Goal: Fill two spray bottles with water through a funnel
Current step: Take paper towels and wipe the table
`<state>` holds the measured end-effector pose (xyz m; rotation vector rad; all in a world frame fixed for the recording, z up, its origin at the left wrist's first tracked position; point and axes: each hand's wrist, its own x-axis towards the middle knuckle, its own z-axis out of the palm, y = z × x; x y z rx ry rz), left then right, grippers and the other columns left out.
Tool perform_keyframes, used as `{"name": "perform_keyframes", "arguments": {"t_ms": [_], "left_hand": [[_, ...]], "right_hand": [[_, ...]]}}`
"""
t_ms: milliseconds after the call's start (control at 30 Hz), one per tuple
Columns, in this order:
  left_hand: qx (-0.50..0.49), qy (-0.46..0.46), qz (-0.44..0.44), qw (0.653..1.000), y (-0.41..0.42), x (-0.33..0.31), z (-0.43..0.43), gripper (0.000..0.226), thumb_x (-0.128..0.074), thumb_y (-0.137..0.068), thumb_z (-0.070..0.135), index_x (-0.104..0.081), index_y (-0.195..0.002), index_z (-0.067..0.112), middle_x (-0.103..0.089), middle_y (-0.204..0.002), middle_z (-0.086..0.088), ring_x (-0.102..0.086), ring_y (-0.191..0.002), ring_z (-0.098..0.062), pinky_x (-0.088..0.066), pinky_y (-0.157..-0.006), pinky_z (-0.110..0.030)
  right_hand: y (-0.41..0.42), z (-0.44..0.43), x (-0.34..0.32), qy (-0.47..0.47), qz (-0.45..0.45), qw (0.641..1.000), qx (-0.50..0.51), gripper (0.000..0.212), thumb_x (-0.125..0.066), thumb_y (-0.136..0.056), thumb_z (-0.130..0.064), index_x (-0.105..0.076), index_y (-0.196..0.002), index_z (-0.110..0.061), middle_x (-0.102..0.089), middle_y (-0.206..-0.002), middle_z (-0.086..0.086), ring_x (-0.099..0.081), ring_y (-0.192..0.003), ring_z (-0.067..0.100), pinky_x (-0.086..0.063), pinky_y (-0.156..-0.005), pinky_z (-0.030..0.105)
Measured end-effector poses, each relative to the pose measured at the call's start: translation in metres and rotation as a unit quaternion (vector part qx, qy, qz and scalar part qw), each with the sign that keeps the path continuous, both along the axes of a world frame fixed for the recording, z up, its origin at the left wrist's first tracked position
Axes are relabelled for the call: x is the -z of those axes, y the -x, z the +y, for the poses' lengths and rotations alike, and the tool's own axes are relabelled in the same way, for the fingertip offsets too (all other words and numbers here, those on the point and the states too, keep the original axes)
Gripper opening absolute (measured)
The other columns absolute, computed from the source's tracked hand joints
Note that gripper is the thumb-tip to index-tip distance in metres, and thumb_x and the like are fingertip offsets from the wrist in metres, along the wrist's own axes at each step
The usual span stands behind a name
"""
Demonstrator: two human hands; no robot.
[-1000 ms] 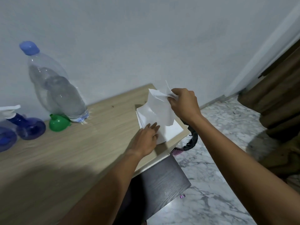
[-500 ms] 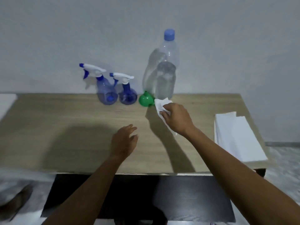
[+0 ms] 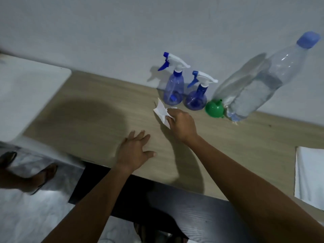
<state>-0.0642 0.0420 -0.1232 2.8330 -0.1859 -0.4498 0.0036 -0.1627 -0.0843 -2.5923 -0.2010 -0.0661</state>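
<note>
Two blue spray bottles with white trigger heads stand against the wall, the taller one left of the rounder one. A green funnel lies on its side just right of them. A big clear water bottle with a blue cap stands beside the funnel. My right hand is shut on a white tissue, pressed to the wooden tabletop in front of the spray bottles. My left hand rests near the table's front edge, fingers spread, holding nothing.
A stack of white tissues lies at the table's right end. A white surface adjoins the table's left end. A dark panel sits below the front edge. A foot in a sandal stands on the marble floor.
My right hand pulled a tissue from the stack and carried it left to the spot in front of the spray bottles. My left hand left the stack and settled near the front edge.
</note>
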Motion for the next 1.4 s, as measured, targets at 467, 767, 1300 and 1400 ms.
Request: {"name": "perform_keyframes", "arguments": {"t_ms": [467, 767, 1300, 1400], "left_hand": [[0.038, -0.017, -0.011, 0.999, -0.011, -0.017, 0.010, 0.085, -0.052, -0.075, 0.081, -0.041, -0.147, 0.038, -0.026, -0.162, 0.015, -0.015, -0.153, -0.019, -0.028, -0.116, -0.045], [0.050, 0.002, -0.022, 0.998, -0.011, -0.012, 0.012, 0.081, -0.056, -0.079, 0.074, -0.042, -0.148, 0.033, -0.029, -0.162, 0.008, -0.015, -0.153, -0.025, -0.025, -0.119, -0.049], [0.002, 0.008, 0.034, 0.999, -0.002, -0.021, 0.001, 0.085, -0.060, -0.079, 0.072, -0.035, -0.151, 0.034, -0.018, -0.165, 0.010, -0.007, -0.154, -0.024, -0.017, -0.122, -0.050], [-0.007, 0.015, 0.031, 0.999, 0.018, -0.026, -0.015, 0.081, -0.062, -0.082, 0.064, -0.035, -0.151, 0.032, -0.018, -0.165, 0.007, -0.008, -0.153, -0.026, -0.014, -0.123, -0.047]], "right_hand": [[-0.021, 0.033, 0.040, 0.024, 0.054, 0.997, -0.054, 0.048, -0.049, -0.100, -0.012, -0.047, -0.148, -0.010, -0.040, -0.159, 0.011, -0.036, -0.147, 0.030, -0.032, -0.115, 0.044], [-0.023, 0.052, 0.060, 0.090, 0.109, 0.989, -0.038, 0.063, -0.023, -0.108, -0.048, -0.008, -0.162, -0.019, -0.006, -0.170, 0.006, -0.004, -0.157, 0.027, -0.004, -0.125, 0.052], [0.008, -0.012, 0.031, 0.041, 0.037, 0.995, -0.081, 0.038, -0.058, -0.085, -0.021, -0.075, -0.119, -0.022, -0.075, -0.115, 0.013, -0.072, -0.102, 0.035, -0.055, -0.088, 0.036], [0.019, -0.040, 0.015, -0.085, 0.037, 0.995, 0.043, 0.030, -0.065, -0.087, -0.003, -0.079, -0.111, -0.013, -0.078, -0.106, 0.010, -0.074, -0.094, 0.024, -0.050, -0.082, 0.024]]}}
